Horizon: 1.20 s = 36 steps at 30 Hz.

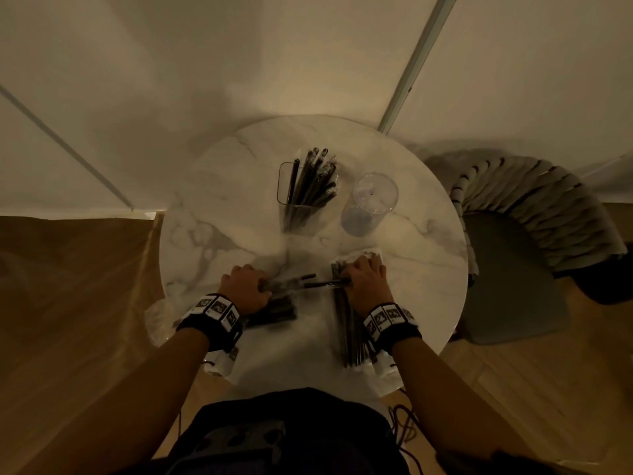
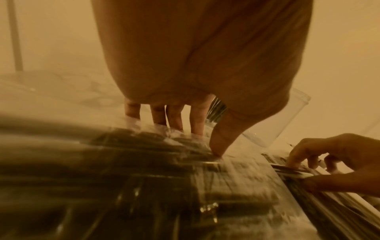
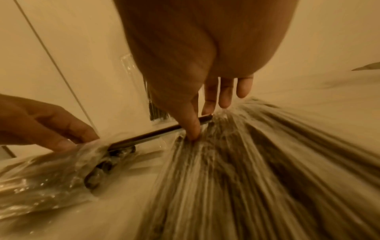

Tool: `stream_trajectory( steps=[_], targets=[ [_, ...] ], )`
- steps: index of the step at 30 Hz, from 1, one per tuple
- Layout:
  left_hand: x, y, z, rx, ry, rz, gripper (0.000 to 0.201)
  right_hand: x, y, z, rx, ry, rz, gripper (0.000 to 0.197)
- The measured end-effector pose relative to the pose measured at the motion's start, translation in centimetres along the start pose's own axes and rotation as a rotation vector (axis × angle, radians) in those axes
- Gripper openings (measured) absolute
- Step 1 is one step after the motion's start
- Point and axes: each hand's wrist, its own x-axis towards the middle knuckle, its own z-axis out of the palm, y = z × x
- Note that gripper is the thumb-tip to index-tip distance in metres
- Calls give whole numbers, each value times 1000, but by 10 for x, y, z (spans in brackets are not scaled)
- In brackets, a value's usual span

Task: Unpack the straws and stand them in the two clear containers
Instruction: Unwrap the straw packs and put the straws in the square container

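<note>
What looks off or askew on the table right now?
The round clear container stands empty while the rectangular clear container beside it already holds all the stood straws, fanned and leaning right. Straw packs lie flat under both hands, and a plastic wrapper overhangs the table edge. Nothing looks spilled or damaged.

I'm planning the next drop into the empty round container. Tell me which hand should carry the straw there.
Right. The right hand already pinches a loose straw and sits nearer the round container; the left hand holds the straw pack.
</note>
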Motion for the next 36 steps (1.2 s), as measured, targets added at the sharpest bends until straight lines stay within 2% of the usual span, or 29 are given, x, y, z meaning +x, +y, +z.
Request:
stream_trajectory(
  steps=[4,7,9,12,15,21,24,27,31,36],
  targets=[
    [-1,2,3,-93,62,2,37,4,-4,-1,21,11,-23,24],
    [-4,4,0,-233,65,22,26,6,-13,1,312,53,-60,19],
    [-7,7,-3,-320,63,38,28,7,-18,2,524,71,-46,26],
    [-7,12,-5,-393,62,64,27,6,-26,2,687,37,34,40],
    [-5,16,-5,-407,81,83,27,4,-36,4,804,-36,73,39],
    [-5,23,-6,-461,141,135,25,0,-46,8,856,19,90,18],
    [-6,26,-7,-471,172,159,26,0,-43,6,878,5,117,22],
    [-6,26,-7,-490,184,158,29,1,-41,5,845,54,147,24],
    [-6,23,-9,-449,156,149,43,2,-39,4,916,120,192,25],
    [-6,24,-11,-468,160,146,37,3,-35,2,1116,161,228,17]
  ],
)
